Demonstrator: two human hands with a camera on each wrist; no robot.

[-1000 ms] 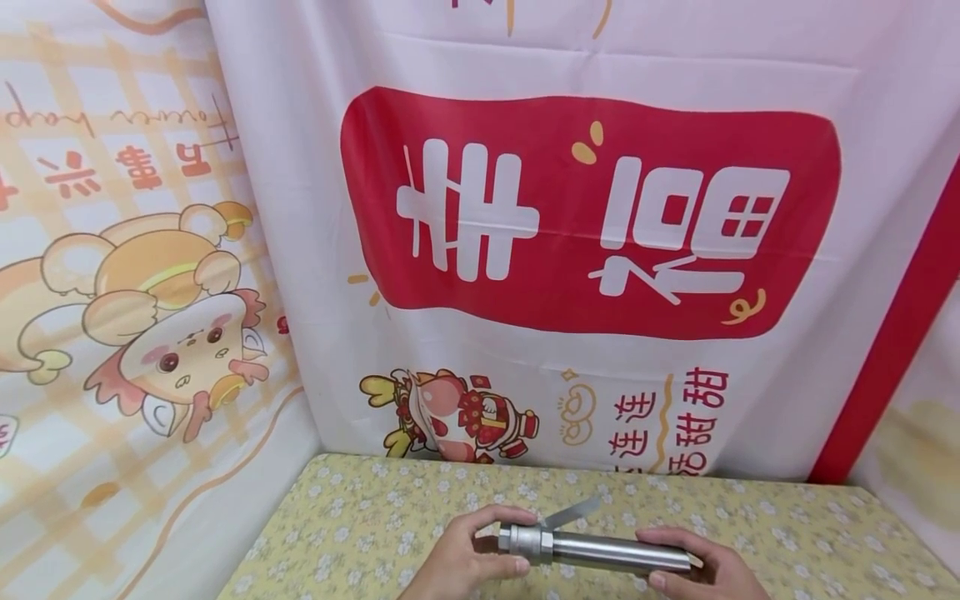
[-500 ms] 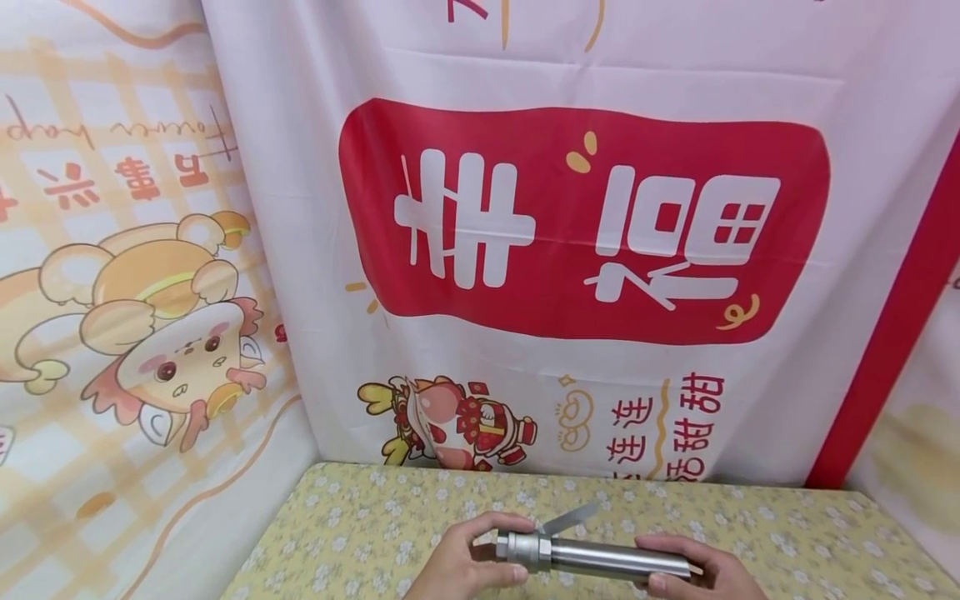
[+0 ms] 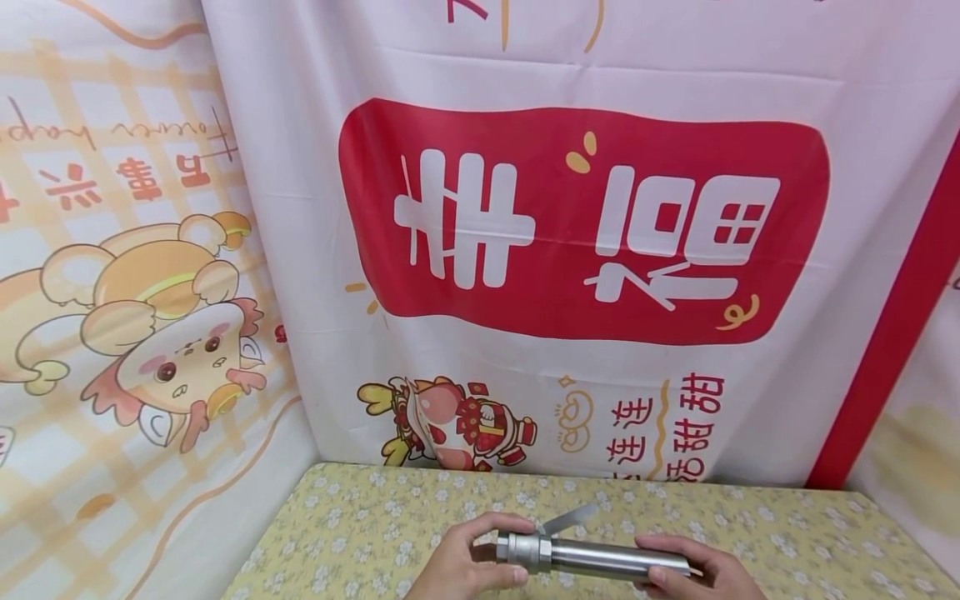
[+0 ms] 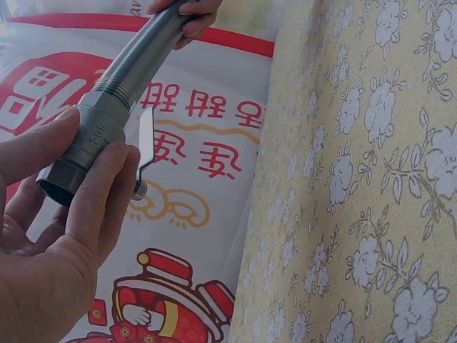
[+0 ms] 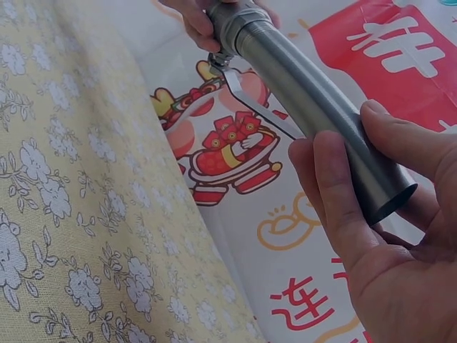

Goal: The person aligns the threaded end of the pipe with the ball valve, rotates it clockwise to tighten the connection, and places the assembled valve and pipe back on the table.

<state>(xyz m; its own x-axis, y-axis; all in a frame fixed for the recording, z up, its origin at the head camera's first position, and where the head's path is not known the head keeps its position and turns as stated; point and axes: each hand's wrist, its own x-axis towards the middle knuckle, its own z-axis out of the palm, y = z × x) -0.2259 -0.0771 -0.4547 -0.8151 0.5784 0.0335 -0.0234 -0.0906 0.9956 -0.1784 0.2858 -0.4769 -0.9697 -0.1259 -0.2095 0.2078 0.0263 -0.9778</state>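
Observation:
A metal ball valve (image 3: pixel 527 551) with a flat lever handle (image 3: pixel 570 518) is joined to a straight steel pipe (image 3: pixel 611 558). My left hand (image 3: pixel 459 560) grips the valve body between thumb and fingers; in the left wrist view the valve's open hex end (image 4: pixel 63 179) points toward my palm. At the other end, my right hand (image 3: pixel 701 568) holds the pipe, its fingers and thumb on opposite sides. Pipe threads (image 4: pixel 116 88) show where it enters the valve. The lever slants away from the pipe, and the pipe's far end is open in the right wrist view.
A table with a yellow floral cloth (image 3: pixel 360 533) lies under the hands. Behind it hangs a white curtain (image 3: pixel 315 375) with a red printed panel (image 3: pixel 562 225). Another printed cloth (image 3: pixel 150 250) closes off the left side.
The head view has tilted slightly, so the scene sits a little lower. Both hands keep their hold on the valve and pipe, with hardly any other movement.

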